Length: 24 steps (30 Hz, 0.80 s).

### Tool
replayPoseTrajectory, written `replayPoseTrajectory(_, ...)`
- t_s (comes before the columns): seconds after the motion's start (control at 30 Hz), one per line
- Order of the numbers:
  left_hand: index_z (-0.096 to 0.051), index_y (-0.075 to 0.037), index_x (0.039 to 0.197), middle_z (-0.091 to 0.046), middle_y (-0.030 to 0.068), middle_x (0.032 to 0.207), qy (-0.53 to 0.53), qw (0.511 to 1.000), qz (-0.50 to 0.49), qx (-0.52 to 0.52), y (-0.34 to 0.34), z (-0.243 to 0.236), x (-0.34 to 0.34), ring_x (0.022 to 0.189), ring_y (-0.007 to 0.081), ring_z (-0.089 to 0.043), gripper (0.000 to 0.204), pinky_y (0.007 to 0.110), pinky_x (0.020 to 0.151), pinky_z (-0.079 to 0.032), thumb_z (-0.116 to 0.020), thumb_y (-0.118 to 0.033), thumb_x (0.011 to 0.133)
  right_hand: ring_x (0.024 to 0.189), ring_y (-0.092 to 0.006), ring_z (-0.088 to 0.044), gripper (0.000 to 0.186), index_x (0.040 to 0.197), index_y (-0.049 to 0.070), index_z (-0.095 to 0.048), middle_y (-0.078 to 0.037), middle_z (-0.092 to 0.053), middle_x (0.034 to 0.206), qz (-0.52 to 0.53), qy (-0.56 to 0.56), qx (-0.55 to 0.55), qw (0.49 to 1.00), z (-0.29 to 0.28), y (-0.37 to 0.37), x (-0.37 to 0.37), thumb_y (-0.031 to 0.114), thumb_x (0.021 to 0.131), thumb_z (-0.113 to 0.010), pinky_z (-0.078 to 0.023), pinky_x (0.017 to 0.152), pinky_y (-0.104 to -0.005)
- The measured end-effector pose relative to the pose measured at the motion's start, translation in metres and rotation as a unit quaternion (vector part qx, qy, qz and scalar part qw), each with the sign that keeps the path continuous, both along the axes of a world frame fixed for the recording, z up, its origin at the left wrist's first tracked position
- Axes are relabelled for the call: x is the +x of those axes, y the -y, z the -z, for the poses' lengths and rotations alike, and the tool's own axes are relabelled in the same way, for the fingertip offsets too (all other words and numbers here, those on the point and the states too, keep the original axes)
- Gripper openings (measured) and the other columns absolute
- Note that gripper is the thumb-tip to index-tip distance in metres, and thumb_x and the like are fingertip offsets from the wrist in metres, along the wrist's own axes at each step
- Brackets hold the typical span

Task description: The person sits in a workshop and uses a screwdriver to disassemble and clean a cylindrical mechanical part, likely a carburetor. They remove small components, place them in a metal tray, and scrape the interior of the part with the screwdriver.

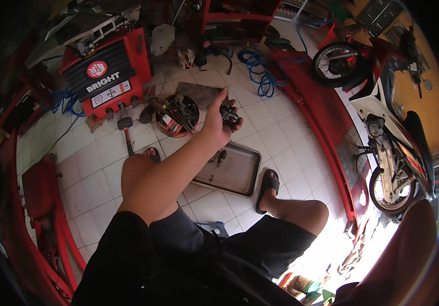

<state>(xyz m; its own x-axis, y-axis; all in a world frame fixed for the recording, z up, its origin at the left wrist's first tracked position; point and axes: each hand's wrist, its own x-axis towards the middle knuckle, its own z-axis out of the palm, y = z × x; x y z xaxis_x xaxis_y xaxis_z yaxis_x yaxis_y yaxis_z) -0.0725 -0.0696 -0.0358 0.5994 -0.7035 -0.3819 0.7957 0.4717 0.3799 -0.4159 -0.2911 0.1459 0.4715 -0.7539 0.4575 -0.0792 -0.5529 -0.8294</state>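
Observation:
My left hand (219,121) is raised over the floor, its fingers wrapped round a small dark metal part (229,115) with a round, shiny bit on it. The part's exact kind does not show. Below the hand lies a shallow metal tray (240,176) holding a few small parts, among them a short metal piece (221,158). Just left of the hand, a round bowl (164,131) is full of tools and a red-and-white packet. At the lower right edge my right arm (408,250) shows as a bent, blurred shape; its hand is out of the picture.
A black-headed mallet (125,124) stands left of the bowl, near a red tool cabinet (139,61). Behind the bowl lies a grey cloth or mat (199,94). Coiled blue hose (256,69) rests by a red lift platform (321,115). Motorcycles (382,117) stand at right.

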Motion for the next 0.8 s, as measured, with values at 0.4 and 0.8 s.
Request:
replayPoseTrajectory(0.4,-0.067,-0.012,0.096,-0.059,0.0039,0.083,-0.010,1.000,-0.006,0.006,-0.007,-0.008,0.000,0.069,0.0261,-0.059,0.047,0.033,0.060,-0.042,-0.072,-0.058,0.090,0.052,-0.0118,-0.042,0.028,0.102,0.007,-0.055,0.002,-0.044,0.069,0.044,0.131,-0.164,0.977,-0.111,0.002,-0.012,0.034,0.104,-0.063,-0.040,0.053,-0.0338)
replayPoseTrajectory(0.8,-0.066,-0.013,0.104,-0.059,0.0032,0.088,-0.041,0.998,-0.036,0.016,-0.011,-0.018,0.004,0.071,0.0249,-0.057,0.050,0.033,0.061,-0.040,-0.070,-0.060,0.091,0.053,-0.0125,-0.041,0.028,0.098,0.009,-0.054,0.001,-0.044,0.069,-0.120,0.185,0.300,0.928,0.027,-0.024,0.143,0.035,0.104,-0.064,-0.041,0.054,-0.0353)
